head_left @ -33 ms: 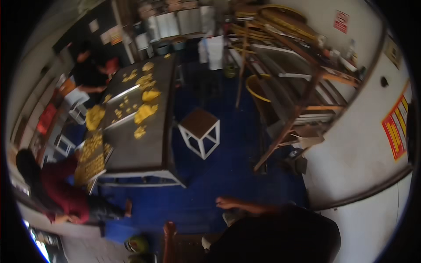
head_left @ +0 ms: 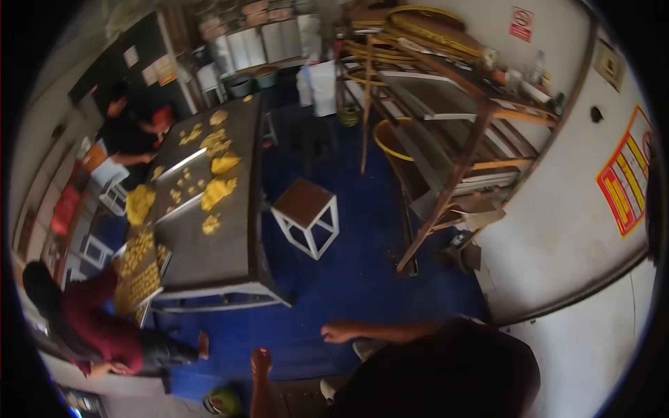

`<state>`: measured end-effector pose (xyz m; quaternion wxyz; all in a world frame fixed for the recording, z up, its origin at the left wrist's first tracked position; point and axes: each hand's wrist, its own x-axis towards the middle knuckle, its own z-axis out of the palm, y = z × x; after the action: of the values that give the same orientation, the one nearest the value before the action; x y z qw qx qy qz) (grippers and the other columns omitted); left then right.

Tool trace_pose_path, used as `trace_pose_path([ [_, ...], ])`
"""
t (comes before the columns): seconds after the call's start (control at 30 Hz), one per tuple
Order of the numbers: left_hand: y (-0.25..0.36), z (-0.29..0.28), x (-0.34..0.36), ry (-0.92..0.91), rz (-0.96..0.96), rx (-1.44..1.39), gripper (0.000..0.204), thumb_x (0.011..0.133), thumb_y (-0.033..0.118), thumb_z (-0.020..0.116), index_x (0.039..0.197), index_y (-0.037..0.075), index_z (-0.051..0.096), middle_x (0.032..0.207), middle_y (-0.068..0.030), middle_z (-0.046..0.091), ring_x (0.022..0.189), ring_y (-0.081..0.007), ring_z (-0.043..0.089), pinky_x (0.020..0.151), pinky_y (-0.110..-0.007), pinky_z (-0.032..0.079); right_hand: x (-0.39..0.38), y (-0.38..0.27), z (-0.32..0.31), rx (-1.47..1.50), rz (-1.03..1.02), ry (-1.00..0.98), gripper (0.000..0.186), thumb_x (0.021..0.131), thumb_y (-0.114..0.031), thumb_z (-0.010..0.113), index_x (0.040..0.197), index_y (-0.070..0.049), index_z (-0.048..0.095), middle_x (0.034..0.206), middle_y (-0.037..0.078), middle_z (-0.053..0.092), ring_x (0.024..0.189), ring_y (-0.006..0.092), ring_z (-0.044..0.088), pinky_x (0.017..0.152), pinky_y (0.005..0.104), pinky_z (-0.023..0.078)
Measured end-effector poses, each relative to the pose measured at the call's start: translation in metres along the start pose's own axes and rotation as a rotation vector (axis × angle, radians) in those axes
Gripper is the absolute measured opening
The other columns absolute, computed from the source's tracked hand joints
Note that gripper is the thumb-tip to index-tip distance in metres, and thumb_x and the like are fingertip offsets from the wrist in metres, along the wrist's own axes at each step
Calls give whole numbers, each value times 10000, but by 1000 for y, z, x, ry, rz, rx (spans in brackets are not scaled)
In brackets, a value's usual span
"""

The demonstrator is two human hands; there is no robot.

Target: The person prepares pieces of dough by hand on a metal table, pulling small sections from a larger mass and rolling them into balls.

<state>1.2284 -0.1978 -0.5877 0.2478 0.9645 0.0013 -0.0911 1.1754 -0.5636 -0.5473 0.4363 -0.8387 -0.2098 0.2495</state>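
Low in the view, my left hand (head_left: pixel 260 361) is curled closed over the blue floor (head_left: pixel 362 299); whatever it may hold is hidden. My right hand (head_left: pixel 336 332) is also loosely closed, farther right, its contents hidden. Neither reaches the long dark-topped table (head_left: pixel 230 265) ahead to the left. That table bears yellow dough-like pieces (head_left: pixel 216 195) and, at its near left corner, tilted trays of small yellow pieces (head_left: pixel 141 279). A white-framed stool with a brown seat (head_left: pixel 305 204) stands beyond my hands.
A co-worker in maroon (head_left: pixel 97 320) is at the near left, another in black (head_left: pixel 125 139) behind the table. A wooden rack (head_left: pixel 460 171) with round yellow trays lines the right wall (head_left: pixel 550 258). A dark stool (head_left: pixel 312 139) and white sacks (head_left: pixel 322 90) stand farther back.
The view has tilted slightly, so the scene sits rotated and a little left. Both my hands appear slightly farther left, still closed.
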Motion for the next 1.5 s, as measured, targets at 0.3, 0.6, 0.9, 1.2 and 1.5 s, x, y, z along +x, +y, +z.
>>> trace_pose_path([
  [0.3,293,-108,254,107,461,306,149,937,242,583,956,106,642,959,-149,691,940,-378,672,805,-502,533,162,-246,47,-349,-687,-454,317,930,-338,627,1028,-37,613,887,157,659,764,272,653,639,449,526],
  [0.6,403,-95,242,-164,878,131,205,911,263,640,1041,105,635,1023,-135,687,991,-351,661,825,-459,532,233,-235,21,-312,-564,-439,379,934,-404,611,1071,-52,630,872,148,664,732,260,650,616,443,533],
  [0.9,407,-80,269,-420,964,373,282,916,272,639,1103,62,630,1128,-168,670,1075,-360,643,893,-467,516,290,-236,-13,-256,-508,-466,444,938,-470,596,1114,-66,647,858,139,669,700,249,647,593,436,539],
  [1.2,378,-153,356,-282,761,129,259,924,279,637,1052,55,658,1023,-157,710,985,-341,680,798,-432,541,247,-118,-186,-24,79,-406,491,943,-500,593,1176,-71,646,849,126,676,672,235,643,560,421,540],
  [1.5,154,-89,380,101,58,-293,300,922,329,637,1068,71,686,1081,-193,699,1062,-396,639,872,-449,521,-39,210,-226,442,1020,982,174,884,-79,576,719,-78,519,571,18,438,427,149,432,362,327,300],
])
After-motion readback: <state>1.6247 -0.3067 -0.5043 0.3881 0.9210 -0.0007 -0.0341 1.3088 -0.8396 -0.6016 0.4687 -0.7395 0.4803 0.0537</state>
